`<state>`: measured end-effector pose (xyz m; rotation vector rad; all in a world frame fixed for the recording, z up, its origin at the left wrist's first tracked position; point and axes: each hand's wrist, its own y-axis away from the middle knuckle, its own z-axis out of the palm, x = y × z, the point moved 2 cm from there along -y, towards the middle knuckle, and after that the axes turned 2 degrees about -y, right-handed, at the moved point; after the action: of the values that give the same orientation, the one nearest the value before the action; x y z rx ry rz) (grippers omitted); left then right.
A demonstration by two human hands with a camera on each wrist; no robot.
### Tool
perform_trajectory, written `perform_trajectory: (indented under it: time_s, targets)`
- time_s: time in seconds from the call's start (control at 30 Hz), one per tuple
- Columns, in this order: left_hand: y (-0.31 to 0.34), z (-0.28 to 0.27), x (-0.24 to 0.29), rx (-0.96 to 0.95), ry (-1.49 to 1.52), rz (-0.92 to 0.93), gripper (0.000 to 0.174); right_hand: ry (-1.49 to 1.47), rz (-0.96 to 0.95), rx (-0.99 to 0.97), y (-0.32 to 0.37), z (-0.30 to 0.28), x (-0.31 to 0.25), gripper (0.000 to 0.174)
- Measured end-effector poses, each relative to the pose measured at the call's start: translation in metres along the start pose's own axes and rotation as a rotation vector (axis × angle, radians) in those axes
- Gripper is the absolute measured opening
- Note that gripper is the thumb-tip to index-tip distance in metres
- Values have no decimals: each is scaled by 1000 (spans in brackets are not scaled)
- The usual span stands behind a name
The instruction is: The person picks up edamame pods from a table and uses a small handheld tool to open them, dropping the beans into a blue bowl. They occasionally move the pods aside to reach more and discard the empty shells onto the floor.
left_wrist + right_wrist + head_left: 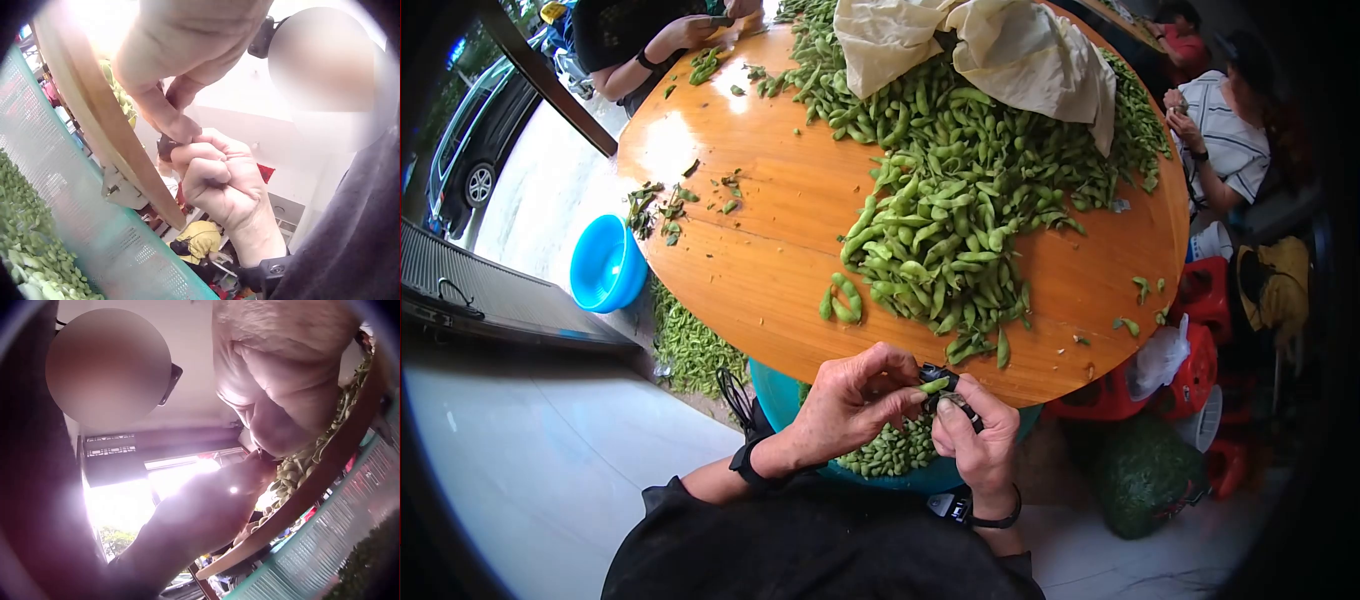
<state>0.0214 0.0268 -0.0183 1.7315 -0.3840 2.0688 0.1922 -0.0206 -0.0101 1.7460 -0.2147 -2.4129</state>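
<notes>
Both hands meet just off the table's near edge, over a teal basket (pixel 775 395) of shelled green beans (pixel 890 450). My left hand (pixel 855 400) pinches a green soybean pod (pixel 935 384) between thumb and fingertips. Beside it, my right hand (pixel 980 430) has its fingers curled around a small black tool (pixel 968 412), whose exact kind I cannot tell. The tool's dark end meets the pod. In the left wrist view, the curled right hand (pixel 222 181) comes up to the left fingertips. A big heap of soybean pods (pixel 945 215) lies on the table ahead.
The round wooden table (pixel 740 240) carries a cream cloth (pixel 1030 65) on the heap and leaf scraps (pixel 670 210) at left. A blue basin (pixel 608 265) stands beyond the left edge. Red stools (pixel 1185 370) and a green sack (pixel 1145 475) are at right. Other people sit around.
</notes>
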Motion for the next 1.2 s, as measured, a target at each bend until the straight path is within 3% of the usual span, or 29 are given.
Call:
perform_trajectory:
  time_s: [0.17, 0.3, 0.37, 0.4, 0.47, 0.53, 0.63, 0.67, 0.73, 0.87, 1.0, 1.07, 1.13, 1.2]
  targets:
    - [2, 4, 6, 71, -245, 140, 19, 108, -47, -29, 0, -3, 0, 14]
    - [3, 5, 6, 41, -133, 63, 20, 56, -44, -61, 0, -7, 1, 16]
    - [2, 3, 4, 2, 501, -272, 22, -117, 33, -84, 3, -12, -1, 18]
    - [2, 2, 3, 2, 501, -274, 22, -289, 110, -109, 5, -13, -1, 21]
    - [3, 4, 0, -143, 736, -376, 23, -325, 107, -158, 5, -15, -2, 24]
    - [7, 8, -6, -123, 671, -369, 22, -228, 88, -151, 5, -15, -4, 21]
    - [11, 11, -9, 9, 42, -94, 31, -85, 87, -73, 4, -12, -4, 16]
    - [10, 11, -7, 9, 43, -94, 31, -84, 88, -73, 5, -11, -3, 16]
    - [10, 10, 0, 48, -563, 188, 32, 80, 50, -60, 6, -10, -2, 13]
    - [6, 11, 3, 51, -686, 393, 30, 153, 10, -48, 8, -8, -2, 12]
    - [6, 8, 6, 49, -703, 410, 22, 276, -70, 4, 12, -6, -1, 12]
    - [4, 1, 14, -109, -376, -21, 12, 346, -98, 22, 13, -6, 4, 13]
    - [3, -1, 15, -138, -303, -68, 13, 592, -292, 38, 16, -7, 10, 14]
    - [4, -2, 7, -129, -178, -193, 17, 645, -329, 45, 14, -2, 8, 16]
